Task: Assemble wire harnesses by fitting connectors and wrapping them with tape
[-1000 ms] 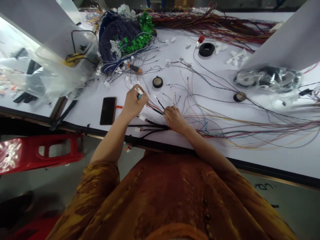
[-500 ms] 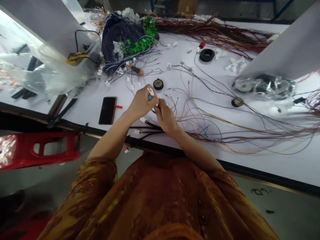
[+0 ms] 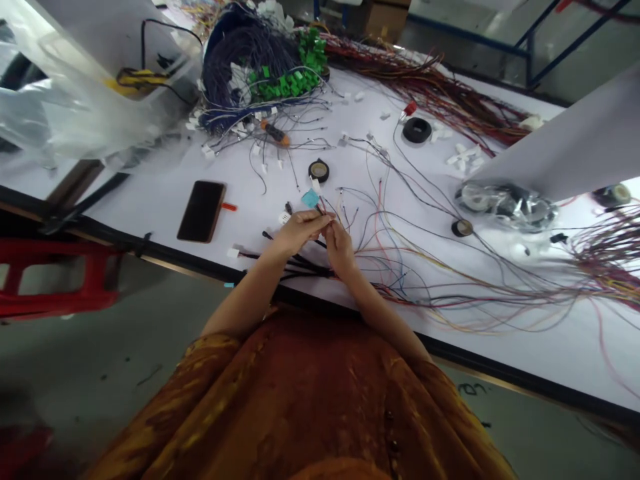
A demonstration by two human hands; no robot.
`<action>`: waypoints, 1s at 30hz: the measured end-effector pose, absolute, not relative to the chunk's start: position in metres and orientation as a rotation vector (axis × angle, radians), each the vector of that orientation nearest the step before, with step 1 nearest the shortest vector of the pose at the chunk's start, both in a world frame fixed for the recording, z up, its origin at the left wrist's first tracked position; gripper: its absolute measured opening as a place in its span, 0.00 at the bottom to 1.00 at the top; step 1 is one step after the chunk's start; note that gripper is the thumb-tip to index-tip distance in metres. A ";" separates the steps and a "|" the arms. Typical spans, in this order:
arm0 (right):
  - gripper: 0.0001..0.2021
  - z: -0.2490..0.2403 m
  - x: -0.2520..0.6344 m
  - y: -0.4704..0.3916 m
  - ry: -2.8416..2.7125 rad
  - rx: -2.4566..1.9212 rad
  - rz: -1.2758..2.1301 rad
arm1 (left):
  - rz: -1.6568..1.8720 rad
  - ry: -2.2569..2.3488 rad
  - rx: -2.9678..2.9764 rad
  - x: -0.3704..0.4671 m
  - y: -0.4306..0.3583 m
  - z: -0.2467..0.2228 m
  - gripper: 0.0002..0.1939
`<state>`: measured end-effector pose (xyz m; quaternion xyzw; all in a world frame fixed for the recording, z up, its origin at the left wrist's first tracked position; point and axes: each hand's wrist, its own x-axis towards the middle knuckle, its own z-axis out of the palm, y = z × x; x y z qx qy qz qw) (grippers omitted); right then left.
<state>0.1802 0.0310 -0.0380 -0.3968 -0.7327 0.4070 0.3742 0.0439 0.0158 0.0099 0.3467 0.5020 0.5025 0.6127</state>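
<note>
Thin wires [image 3: 320, 209] with a blue tag [image 3: 310, 198] and a white connector [image 3: 315, 183] beyond it stick out above the person's meeting fingertips, near the front edge of the tabletop [image 3: 250, 220]. The left hand [image 3: 299, 231] is pinched closed on them; the right hand [image 3: 341, 247], fingers curled and tips touching the left's, also appears to grip them. The wires look light and very bendable, the connector rigid; a hold close behind the tag should steady the end, while tugging on single strands could strain them. Stiffer-looking black cables [image 3: 313, 268] lie under the hands, and loose coloured wires [image 3: 450, 270] trail away to the right. A tape roll [image 3: 319, 171] sits just beyond the connector, and a phone [image 3: 201, 211] lies to the left. The fingers hide the exact pinch point, so which strands each hand grips cannot be told. The forearms cover part of the black cables, and the finest wire ends are too small to make out.
</note>
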 end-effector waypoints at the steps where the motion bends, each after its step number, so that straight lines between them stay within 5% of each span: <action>1: 0.15 -0.038 0.181 0.031 -1.875 -1.025 1.043 | 1.180 1.152 0.808 0.046 0.017 0.006 0.19; 10: 0.17 0.018 0.208 0.094 -1.854 -0.963 1.296 | 1.094 1.130 0.935 0.038 0.036 0.007 0.23; 13: 0.24 0.040 0.199 0.126 -1.938 -0.931 1.308 | 1.030 1.135 0.993 0.042 0.043 0.011 0.18; 16: 0.16 0.053 0.184 0.143 -2.037 -0.963 1.365 | 1.029 1.105 0.869 0.047 0.048 0.013 0.10; 30: 0.19 0.024 0.157 0.131 -1.330 -1.023 1.734 | 1.256 1.145 0.801 0.055 0.041 -0.002 0.20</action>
